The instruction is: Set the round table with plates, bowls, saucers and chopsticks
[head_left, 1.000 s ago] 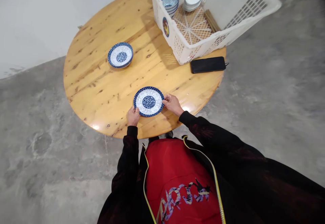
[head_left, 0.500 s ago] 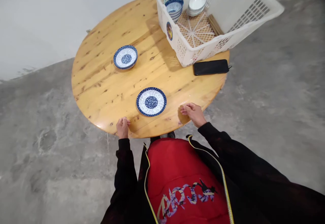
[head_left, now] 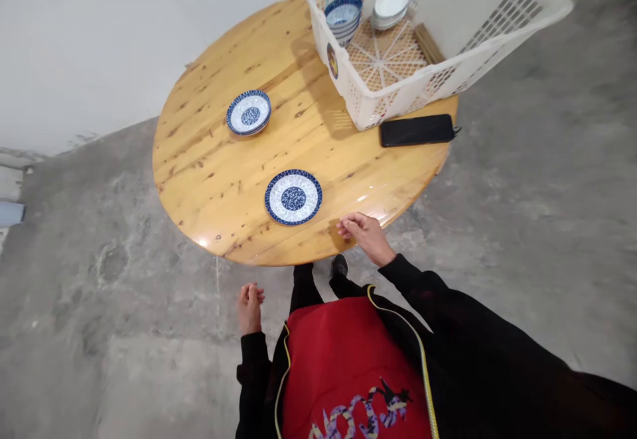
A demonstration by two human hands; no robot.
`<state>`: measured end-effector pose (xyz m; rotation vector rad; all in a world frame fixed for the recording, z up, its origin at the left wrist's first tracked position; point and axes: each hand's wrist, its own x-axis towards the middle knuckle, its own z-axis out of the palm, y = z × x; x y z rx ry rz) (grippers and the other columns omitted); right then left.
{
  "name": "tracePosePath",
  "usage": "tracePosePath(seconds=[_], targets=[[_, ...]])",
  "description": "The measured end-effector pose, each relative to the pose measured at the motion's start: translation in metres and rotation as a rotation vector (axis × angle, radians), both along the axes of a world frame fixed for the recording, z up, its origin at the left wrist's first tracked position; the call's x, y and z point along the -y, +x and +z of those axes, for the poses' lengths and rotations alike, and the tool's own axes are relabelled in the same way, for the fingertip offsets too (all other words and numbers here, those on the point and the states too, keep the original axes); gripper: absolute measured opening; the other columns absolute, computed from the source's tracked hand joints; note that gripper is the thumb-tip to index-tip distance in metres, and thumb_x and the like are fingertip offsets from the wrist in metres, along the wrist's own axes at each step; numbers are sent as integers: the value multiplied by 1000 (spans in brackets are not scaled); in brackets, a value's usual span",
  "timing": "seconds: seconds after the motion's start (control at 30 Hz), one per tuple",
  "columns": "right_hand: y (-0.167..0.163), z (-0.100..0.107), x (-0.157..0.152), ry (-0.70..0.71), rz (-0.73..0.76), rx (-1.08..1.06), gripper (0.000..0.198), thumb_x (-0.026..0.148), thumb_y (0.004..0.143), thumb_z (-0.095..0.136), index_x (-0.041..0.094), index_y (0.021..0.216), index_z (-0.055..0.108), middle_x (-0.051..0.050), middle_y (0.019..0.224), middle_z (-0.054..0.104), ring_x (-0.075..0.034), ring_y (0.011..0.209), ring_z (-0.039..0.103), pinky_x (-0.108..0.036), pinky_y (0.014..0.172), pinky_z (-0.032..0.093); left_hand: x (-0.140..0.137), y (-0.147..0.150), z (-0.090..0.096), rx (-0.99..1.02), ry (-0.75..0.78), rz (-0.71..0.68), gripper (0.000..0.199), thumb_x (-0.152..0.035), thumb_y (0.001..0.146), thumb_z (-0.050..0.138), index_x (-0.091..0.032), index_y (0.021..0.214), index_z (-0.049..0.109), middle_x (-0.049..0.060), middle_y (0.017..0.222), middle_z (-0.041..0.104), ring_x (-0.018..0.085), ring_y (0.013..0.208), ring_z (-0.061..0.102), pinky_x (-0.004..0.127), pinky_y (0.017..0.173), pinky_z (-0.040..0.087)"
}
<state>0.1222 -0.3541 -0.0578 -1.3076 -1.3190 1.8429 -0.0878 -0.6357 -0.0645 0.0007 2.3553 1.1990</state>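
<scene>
A blue-and-white plate (head_left: 293, 197) lies flat near the front edge of the round wooden table (head_left: 199, 180). To its right, just above the table's edge, my right hand (head_left: 367, 235) is apart from it, fingers bent together with nothing visible in them. My left hand (head_left: 249, 308) hangs in front of the table, off its edge. Its fingers are curled in and I see nothing in them. Farther back on the left side stands a small stack of blue-and-white dishes (head_left: 249, 113), touched by neither hand.
A white plastic basket (head_left: 368, 104) stands at the table's back right. Inside are stacked blue-and-white bowls (head_left: 343, 20), white bowls (head_left: 392, 4) and a bundle of chopsticks (head_left: 428, 44). In front of the basket lies a black phone (head_left: 417, 130). A wall (head_left: 124, 34) rises behind the table.
My left hand has come back off the table's edge, toward my body. My right hand has shifted slightly left and nearer to me. The plate and dishes stay put; the view has shifted slightly.
</scene>
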Motion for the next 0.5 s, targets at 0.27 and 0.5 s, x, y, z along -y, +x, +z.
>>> tracePosePath(seconds=[0.27, 0.5], targets=[[13, 6, 68, -102, -47, -45, 42, 58, 69, 78, 20, 84, 68, -6, 81, 73, -17, 67, 67, -30, 62, 55, -2, 5, 4, 37, 55, -139, 41, -58, 75, 62, -17, 74, 60, 2, 66, 64, 11, 54, 58, 24, 55, 47], [0, 3, 129, -97, -243, 36, 40, 55, 66, 82, 21, 81, 69, -6, 79, 74, -17, 65, 67, -29, 60, 56, 1, -55, 5, -44, 164, -364, 29, -47, 85, 56, -19, 79, 60, 1, 71, 65, 12, 57, 57, 24, 57, 45]])
